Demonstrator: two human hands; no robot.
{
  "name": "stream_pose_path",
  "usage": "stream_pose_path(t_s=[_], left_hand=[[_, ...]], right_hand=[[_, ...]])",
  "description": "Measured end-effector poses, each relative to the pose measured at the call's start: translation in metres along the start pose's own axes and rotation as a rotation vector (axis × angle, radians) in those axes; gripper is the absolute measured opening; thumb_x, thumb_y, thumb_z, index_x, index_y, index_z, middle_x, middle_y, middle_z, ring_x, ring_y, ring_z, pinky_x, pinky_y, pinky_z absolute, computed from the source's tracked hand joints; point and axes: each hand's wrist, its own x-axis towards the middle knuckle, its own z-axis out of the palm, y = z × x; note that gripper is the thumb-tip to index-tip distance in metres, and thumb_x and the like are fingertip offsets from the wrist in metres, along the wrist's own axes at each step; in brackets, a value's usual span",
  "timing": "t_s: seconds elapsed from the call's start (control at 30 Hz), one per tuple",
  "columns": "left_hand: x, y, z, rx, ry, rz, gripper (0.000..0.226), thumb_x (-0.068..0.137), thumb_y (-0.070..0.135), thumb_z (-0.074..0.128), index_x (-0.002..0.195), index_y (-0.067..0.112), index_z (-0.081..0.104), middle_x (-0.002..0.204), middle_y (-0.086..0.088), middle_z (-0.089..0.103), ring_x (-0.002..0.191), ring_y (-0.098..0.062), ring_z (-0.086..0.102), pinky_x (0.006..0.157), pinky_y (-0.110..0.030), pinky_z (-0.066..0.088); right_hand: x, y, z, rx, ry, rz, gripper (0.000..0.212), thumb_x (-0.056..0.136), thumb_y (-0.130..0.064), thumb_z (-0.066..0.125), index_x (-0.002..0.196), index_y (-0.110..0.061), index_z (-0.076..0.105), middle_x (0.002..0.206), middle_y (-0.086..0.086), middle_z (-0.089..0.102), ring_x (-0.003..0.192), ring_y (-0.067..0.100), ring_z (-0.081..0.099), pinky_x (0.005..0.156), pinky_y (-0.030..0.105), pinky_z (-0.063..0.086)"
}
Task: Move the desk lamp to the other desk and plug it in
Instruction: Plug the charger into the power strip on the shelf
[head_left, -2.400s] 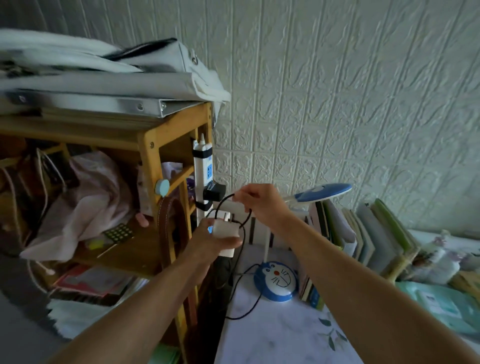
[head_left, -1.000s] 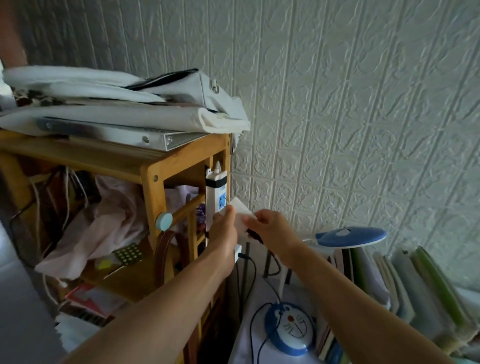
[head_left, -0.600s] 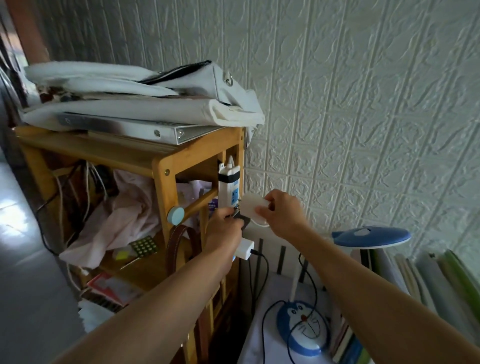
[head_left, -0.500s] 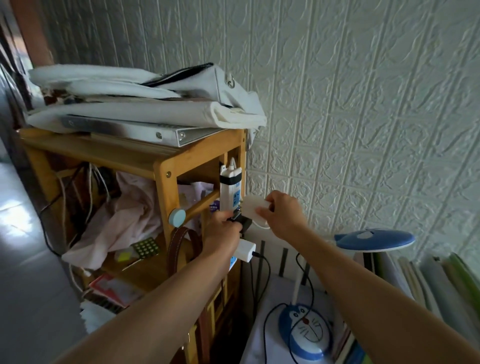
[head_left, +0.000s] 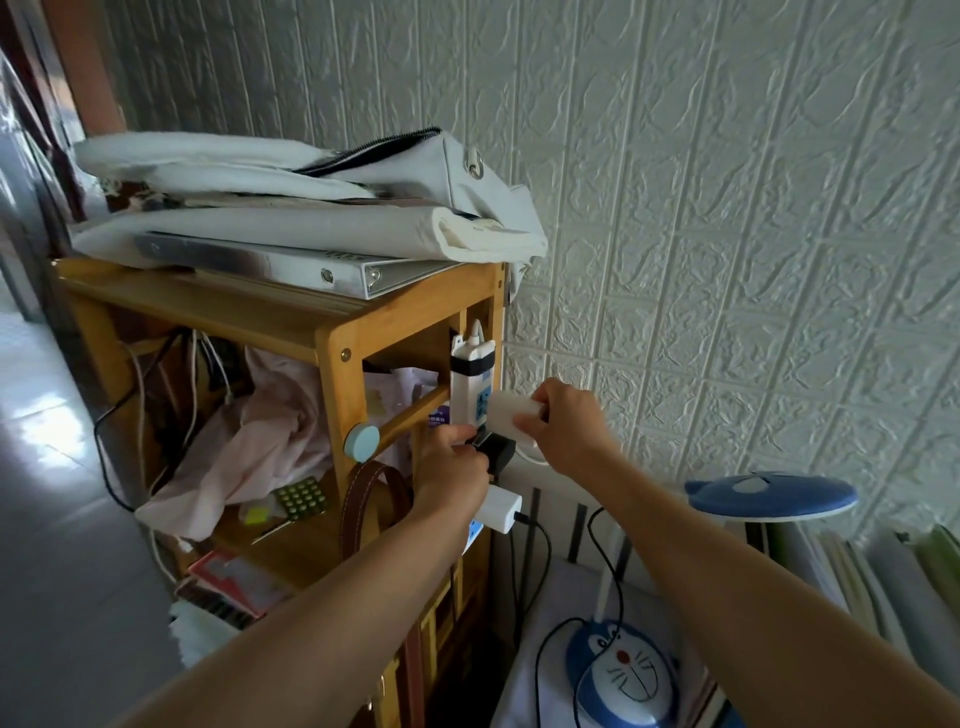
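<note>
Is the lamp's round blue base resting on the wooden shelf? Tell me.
No: the lamp's base sits on the white desk beside the wooden shelf.

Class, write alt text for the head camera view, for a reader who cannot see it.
The left hand presses a black plug at a white power strip on a wooden shelf; the right hand holds a white adapter.

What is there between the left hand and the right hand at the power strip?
In the head view, a black plug adapter sits between the left hand and the right hand, at the white power strip. The right hand holds a white block just above.
</note>
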Motion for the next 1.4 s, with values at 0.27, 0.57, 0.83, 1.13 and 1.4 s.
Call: stream_pose_path(t_s=[0.27,0.57,0.83,1.13,1.4], left_hand=[[0.001,0.004,0.001,0.023,0.060,0.027,0.037,0.086,-0.004,0.048,0.120,0.009,0.054,0.123,-0.017,0.061,0.110,-0.035,0.061,0.092,-0.045,0.051],[0.011,0.002,-0.001,0.059,0.014,0.085,0.037,0.088,-0.001,0.050,0.120,0.017,0.051,0.126,-0.014,0.055,0.112,-0.030,0.057,0.080,-0.034,0.049],[0.015,-0.004,-0.002,0.085,0.013,0.102,0.037,0.087,-0.002,0.052,0.117,0.020,0.052,0.122,-0.009,0.055,0.106,-0.022,0.057,0.059,-0.016,0.037],[0.014,-0.003,-0.007,0.120,-0.007,0.111,0.039,0.087,-0.001,0.052,0.121,0.018,0.051,0.122,-0.008,0.056,0.105,-0.019,0.054,0.061,-0.016,0.038],[0.006,0.000,0.009,0.498,0.012,0.610,0.042,0.080,0.003,0.063,0.117,0.020,0.053,0.120,-0.003,0.057,0.113,-0.018,0.052,0.088,-0.025,0.043]], right_hand=[[0.004,0.002,-0.003,-0.011,-0.036,-0.019,0.028,0.084,-0.025,0.065,0.103,-0.008,0.056,0.101,0.013,0.062,0.078,0.020,0.053,0.066,0.029,0.040],[0.015,-0.009,0.000,-0.029,-0.037,-0.015,0.031,0.080,-0.025,0.070,0.103,-0.007,0.059,0.102,0.013,0.064,0.083,0.022,0.056,0.070,0.030,0.043],[0.020,-0.010,0.006,-0.071,-0.028,0.007,0.030,0.077,-0.028,0.072,0.098,-0.008,0.062,0.097,0.010,0.066,0.077,0.020,0.054,0.064,0.029,0.040],[0.012,-0.014,0.008,-0.029,0.011,-0.001,0.029,0.078,-0.025,0.071,0.102,-0.012,0.062,0.099,0.006,0.066,0.078,0.017,0.055,0.054,0.020,0.038],[-0.008,0.025,-0.012,0.114,-0.066,0.053,0.076,0.068,-0.021,0.081,0.134,-0.013,0.042,0.127,0.008,0.059,0.111,0.022,0.058,0.091,0.031,0.048]])
